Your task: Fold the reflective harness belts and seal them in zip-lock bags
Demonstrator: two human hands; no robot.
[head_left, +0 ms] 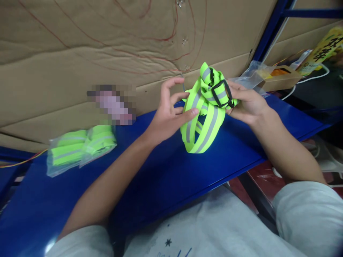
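A neon green strap with a grey reflective stripe (pixel 211 125) hangs in loops above the blue table, its upper part bundled beside a black buckle (pixel 222 93). My right hand (pixel 248 103) grips the bundle from the right, fingers partly hidden behind it. My left hand (pixel 174 114) is at the left side of the loops with its fingers spread, the thumb touching or just in front of the strap. Two clear bags with folded green straps (pixel 69 148) lie at the left.
The blue table (pixel 166 178) runs beneath both hands. Behind it stands a cardboard wall (pixel 80 64) with red strings. At the right back are a small cardboard box (pixel 281 80), clear plastic, a yellow package (pixel 323 50) and a white cable. A blurred-out patch covers part of the wall.
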